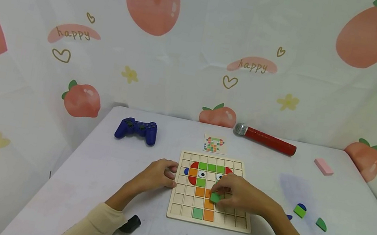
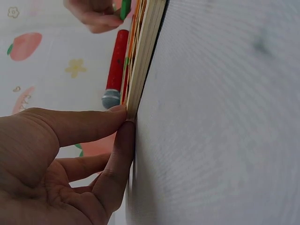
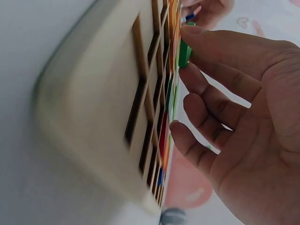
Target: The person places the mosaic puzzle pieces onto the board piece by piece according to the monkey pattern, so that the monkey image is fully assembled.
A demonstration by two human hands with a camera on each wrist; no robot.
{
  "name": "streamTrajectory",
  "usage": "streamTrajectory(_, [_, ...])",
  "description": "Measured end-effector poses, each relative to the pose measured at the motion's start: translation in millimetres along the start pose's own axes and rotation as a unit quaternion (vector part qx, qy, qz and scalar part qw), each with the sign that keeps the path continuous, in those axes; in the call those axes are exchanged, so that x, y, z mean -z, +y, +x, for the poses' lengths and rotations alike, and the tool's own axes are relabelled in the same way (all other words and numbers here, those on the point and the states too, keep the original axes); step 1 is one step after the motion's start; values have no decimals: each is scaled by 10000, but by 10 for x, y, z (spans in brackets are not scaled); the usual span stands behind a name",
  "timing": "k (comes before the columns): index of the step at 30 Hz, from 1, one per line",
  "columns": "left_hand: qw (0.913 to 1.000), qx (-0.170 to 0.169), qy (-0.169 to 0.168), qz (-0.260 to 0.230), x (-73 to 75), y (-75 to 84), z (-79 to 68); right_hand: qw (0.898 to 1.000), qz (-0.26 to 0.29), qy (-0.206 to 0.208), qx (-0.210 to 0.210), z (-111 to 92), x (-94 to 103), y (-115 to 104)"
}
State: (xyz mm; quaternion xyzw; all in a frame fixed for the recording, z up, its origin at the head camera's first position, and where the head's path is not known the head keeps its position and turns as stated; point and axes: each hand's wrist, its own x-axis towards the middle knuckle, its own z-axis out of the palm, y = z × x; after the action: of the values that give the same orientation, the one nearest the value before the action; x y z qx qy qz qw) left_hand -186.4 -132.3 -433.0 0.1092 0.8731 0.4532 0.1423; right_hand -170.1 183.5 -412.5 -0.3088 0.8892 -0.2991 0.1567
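Note:
A wooden grid board (image 1: 184, 200) lies on the table, its squares partly filled with coloured tiles that form a face with eyes. At its left edge, my left hand (image 1: 157, 172) rests the thumb and fingertips against the side of the wood. The left wrist view shows that thumb (image 2: 93, 125) and forefinger meeting the edge close together. Over the board's middle, my right hand (image 1: 243, 194) pinches a small green tile (image 3: 184, 52) between thumb and forefinger. The other fingers of this hand are loosely bent. Orange tiles (image 1: 208, 215) sit in squares just below the held tile.
Behind the board lies a pattern card (image 1: 214, 149). A blue game controller (image 1: 136, 130) is at back left; a red microphone (image 1: 266, 139) and a pink block (image 1: 323, 167) are at back right. Loose pieces, including a green quarter-round (image 1: 321, 224), lie right of the board.

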Motion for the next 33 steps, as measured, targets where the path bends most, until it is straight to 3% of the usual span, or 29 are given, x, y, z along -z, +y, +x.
streamTrajectory(15, [10000, 66, 1, 15, 7, 19, -4, 9991, -166, -320, 206, 244, -171, -259])
streamTrajectory(33, [10000, 73, 3, -23, 0, 27, -1, 9980, -411, -381, 299, 243, -191, -310])
